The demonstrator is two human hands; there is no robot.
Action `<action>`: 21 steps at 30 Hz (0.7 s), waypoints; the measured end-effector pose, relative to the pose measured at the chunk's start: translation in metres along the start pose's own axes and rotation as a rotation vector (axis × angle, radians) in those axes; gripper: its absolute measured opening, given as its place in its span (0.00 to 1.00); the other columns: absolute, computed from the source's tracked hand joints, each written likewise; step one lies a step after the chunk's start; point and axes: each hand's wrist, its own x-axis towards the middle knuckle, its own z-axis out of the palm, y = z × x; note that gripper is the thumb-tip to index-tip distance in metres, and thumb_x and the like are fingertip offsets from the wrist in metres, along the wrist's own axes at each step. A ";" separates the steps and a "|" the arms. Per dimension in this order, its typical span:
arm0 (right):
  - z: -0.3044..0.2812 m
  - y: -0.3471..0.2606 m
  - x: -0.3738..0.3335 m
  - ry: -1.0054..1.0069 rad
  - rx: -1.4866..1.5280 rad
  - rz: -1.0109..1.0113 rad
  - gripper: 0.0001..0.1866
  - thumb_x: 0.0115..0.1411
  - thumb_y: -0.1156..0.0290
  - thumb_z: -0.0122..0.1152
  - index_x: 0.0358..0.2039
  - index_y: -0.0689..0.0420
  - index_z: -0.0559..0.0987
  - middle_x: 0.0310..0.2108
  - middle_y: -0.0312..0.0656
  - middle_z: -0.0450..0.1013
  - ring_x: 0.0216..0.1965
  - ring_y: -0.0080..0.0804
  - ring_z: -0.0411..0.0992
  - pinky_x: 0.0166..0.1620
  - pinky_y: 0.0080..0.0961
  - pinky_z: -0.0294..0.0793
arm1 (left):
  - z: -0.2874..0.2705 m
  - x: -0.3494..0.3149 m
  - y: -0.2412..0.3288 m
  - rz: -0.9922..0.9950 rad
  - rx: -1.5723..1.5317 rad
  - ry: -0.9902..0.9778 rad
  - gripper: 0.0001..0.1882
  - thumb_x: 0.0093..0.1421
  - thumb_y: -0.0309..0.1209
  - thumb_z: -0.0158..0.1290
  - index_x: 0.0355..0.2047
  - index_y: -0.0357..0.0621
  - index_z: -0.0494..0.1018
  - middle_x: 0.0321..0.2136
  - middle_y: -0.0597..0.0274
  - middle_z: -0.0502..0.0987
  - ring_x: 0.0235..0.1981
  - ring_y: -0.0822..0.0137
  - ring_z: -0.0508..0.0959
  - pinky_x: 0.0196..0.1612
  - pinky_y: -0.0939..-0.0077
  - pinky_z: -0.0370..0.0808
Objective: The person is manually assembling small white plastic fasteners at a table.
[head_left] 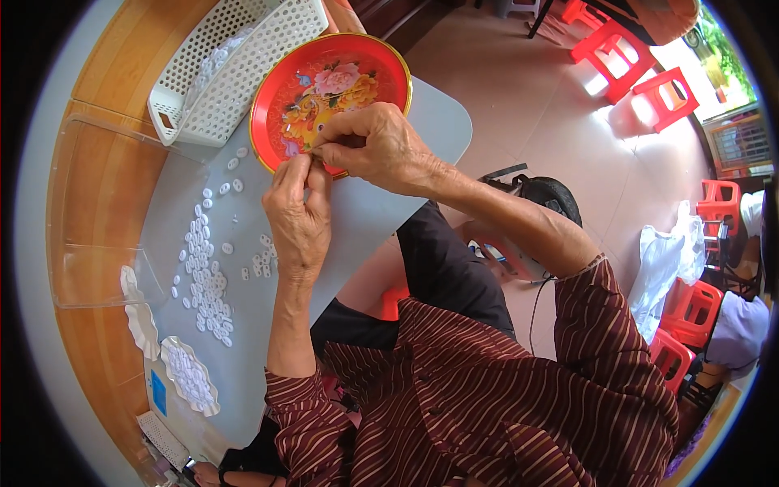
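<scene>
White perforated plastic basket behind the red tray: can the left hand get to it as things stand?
Probably yes. The left hand is pinched against the right hand at the red floral tray; the white perforated plastic basket lies just beyond, nothing between.

Tiny white part [312, 151] pinched btwn both hands' fingertips.

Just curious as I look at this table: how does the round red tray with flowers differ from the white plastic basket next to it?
The round red metal tray is circular, shallow and solid, painted with flowers and edged in gold; the white plastic basket is rectangular, deeper and perforated all over. The tray lies partly under the right hand, which meets the left hand at its rim; no hand touches the basket. Both sit side by side at the far end of the grey board.
</scene>
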 end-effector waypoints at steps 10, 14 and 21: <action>-0.007 -0.002 -0.005 -0.049 0.270 0.089 0.08 0.55 0.72 0.59 0.29 0.64 0.78 0.21 0.34 0.73 0.24 0.17 0.70 0.28 0.17 0.71 | -0.009 0.011 0.017 -0.567 -0.738 -0.125 0.13 0.61 0.30 0.41 0.24 0.35 0.68 0.18 0.65 0.68 0.22 0.77 0.66 0.26 0.79 0.63; -0.007 -0.004 -0.006 -0.074 0.293 0.115 0.08 0.55 0.71 0.58 0.29 0.64 0.78 0.21 0.33 0.73 0.24 0.16 0.70 0.27 0.16 0.71 | -0.011 0.010 0.014 -0.593 -0.769 -0.139 0.12 0.61 0.30 0.42 0.23 0.35 0.66 0.18 0.69 0.68 0.21 0.76 0.63 0.27 0.83 0.60; -0.015 0.002 0.008 -0.073 0.041 -0.009 0.09 0.49 0.73 0.58 0.29 0.65 0.79 0.22 0.41 0.75 0.25 0.22 0.73 0.30 0.21 0.73 | -0.006 0.017 0.000 -0.098 -0.189 -0.070 0.12 0.61 0.31 0.42 0.25 0.34 0.65 0.18 0.72 0.64 0.23 0.77 0.60 0.27 0.80 0.61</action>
